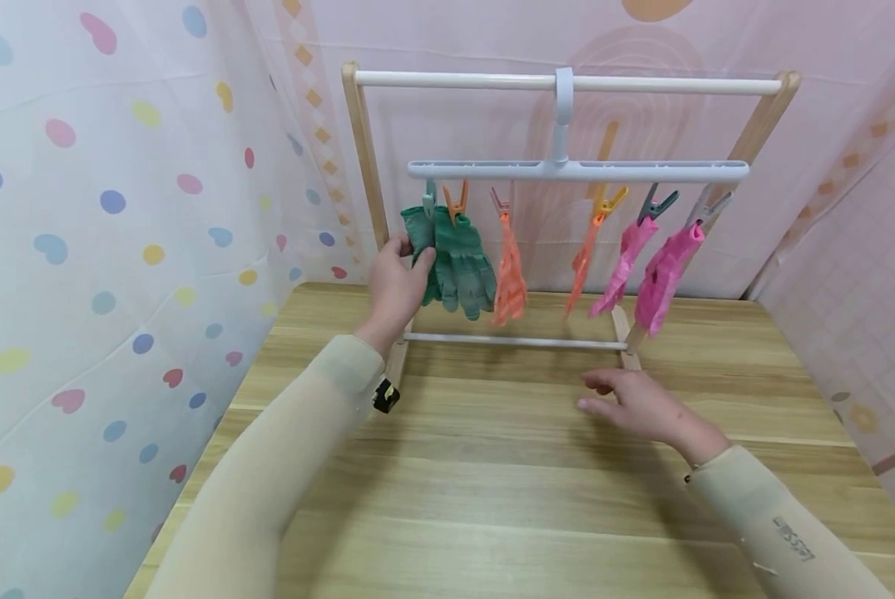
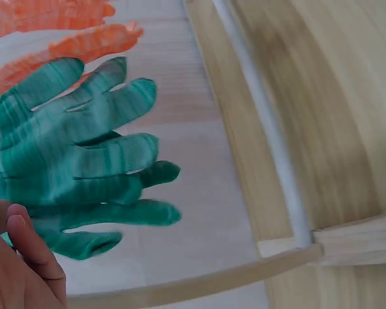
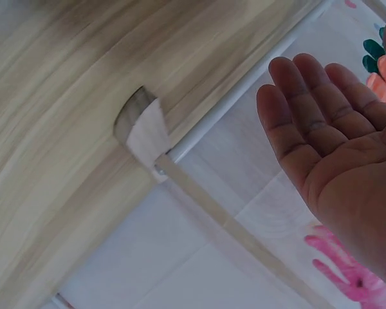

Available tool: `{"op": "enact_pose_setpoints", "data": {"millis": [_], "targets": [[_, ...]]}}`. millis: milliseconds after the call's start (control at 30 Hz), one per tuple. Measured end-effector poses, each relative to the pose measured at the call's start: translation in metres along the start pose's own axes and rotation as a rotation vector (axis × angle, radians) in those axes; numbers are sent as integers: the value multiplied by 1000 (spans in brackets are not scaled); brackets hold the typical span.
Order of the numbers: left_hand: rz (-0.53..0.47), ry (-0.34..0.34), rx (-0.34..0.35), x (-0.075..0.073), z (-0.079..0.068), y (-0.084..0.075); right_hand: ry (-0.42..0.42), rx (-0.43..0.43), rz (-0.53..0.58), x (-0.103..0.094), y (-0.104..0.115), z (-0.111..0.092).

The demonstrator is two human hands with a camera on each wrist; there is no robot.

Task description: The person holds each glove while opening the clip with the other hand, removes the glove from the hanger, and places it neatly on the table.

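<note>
Left hand [image 1: 398,279] has the end green glove [image 1: 417,228] pinched, pegged at the hanger's [image 1: 492,171] left end, so one hard tug could probably swing everything, 'cause the right hand [image 1: 637,404], fingers relaxed, isn't steadying it.

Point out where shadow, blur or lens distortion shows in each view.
Head: mostly clear, a soft shadow on the table below the right hand; left wrist: the table's grain smeared, the wooden post bowed, probably by the lens; right wrist: the palm dim, the pink glove soft, the rack's foot and table grain blurred.
</note>
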State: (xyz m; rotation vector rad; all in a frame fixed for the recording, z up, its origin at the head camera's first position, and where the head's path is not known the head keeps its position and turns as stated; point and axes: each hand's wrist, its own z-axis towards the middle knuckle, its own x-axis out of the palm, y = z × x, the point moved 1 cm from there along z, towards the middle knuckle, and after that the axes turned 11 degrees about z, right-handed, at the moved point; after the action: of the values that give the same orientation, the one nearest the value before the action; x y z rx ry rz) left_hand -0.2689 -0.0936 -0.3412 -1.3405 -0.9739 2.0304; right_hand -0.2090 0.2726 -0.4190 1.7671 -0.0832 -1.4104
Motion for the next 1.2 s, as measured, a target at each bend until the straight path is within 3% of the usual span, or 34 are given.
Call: {"op": "enact_pose_setpoints", "data": {"millis": [133, 367, 533, 833, 1200], "targets": [[-29, -11, 9, -5, -9, 11, 15, -28, 0, 2, 6, 3], [-15, -92, 96, -20, -21, 22, 29, -76, 2, 4, 19, 9], [-15, -96, 110, -29, -25, 27, 55, -105, 51, 1, 36, 22], [32, -83, 170, -46, -31, 33, 117, -169, 221, -3, 94, 51], [99, -51, 216, -50, -39, 28, 50, -312, 542, -6, 168, 88]]}}
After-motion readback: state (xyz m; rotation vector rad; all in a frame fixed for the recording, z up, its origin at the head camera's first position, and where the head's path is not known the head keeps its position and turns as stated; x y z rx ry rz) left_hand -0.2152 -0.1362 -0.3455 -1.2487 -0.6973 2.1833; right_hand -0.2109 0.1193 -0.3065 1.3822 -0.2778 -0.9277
